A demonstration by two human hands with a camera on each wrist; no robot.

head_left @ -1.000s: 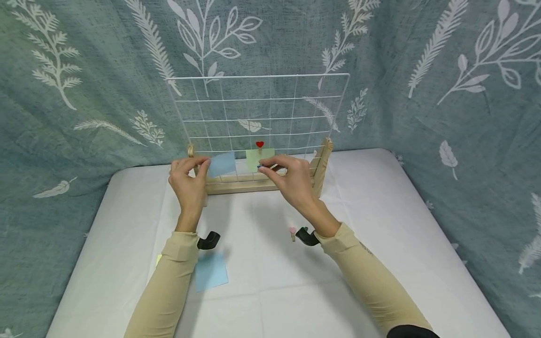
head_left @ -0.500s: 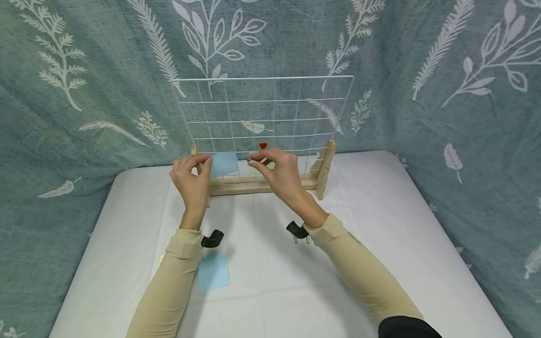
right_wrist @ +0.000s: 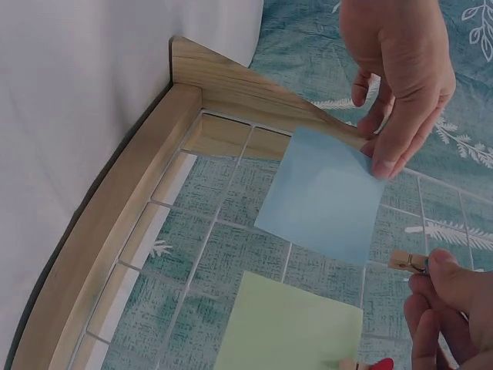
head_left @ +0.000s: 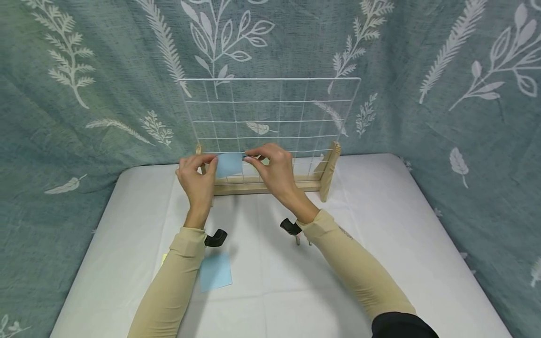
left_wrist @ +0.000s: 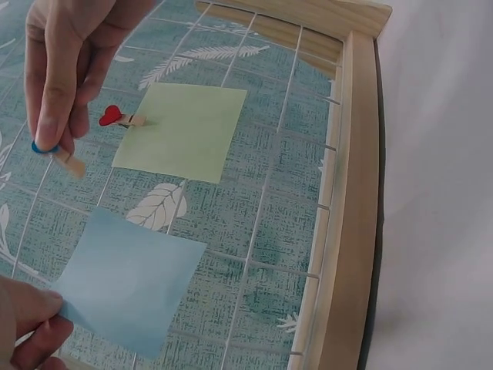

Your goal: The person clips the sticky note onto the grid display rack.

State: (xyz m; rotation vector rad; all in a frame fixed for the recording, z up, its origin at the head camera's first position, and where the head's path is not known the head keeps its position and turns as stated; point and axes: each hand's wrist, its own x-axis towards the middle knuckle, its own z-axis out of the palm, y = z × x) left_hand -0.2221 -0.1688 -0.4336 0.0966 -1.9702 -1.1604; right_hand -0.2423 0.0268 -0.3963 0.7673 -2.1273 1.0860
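My left hand [head_left: 197,180] pinches a blue paper square [left_wrist: 132,281] by its upper left corner, against a white wire grid [head_left: 270,120]. Between thumb and fingers of my right hand [head_left: 276,171] is a small wooden clothespin [left_wrist: 68,162] with a blue end, its wooden tip a little apart from the paper's right edge. Beside the blue square, a light green paper square [left_wrist: 182,132] hangs on the grid, held by a clothespin with a red heart [left_wrist: 112,116]. In the head view my right hand covers most of that green square.
A wooden base [head_left: 245,188] with a wooden side support [head_left: 330,171] carries the grid on a white-covered table [head_left: 262,310]. Another blue paper square [head_left: 215,272] lies in front, with a yellow paper edge [head_left: 165,257] beside my left sleeve. Clothespins [head_left: 297,240] lie near my right wrist.
My right hand has moved left with the clothespin, from in front of the green square to near the blue square's right edge. My left hand keeps holding the blue square at the grid.
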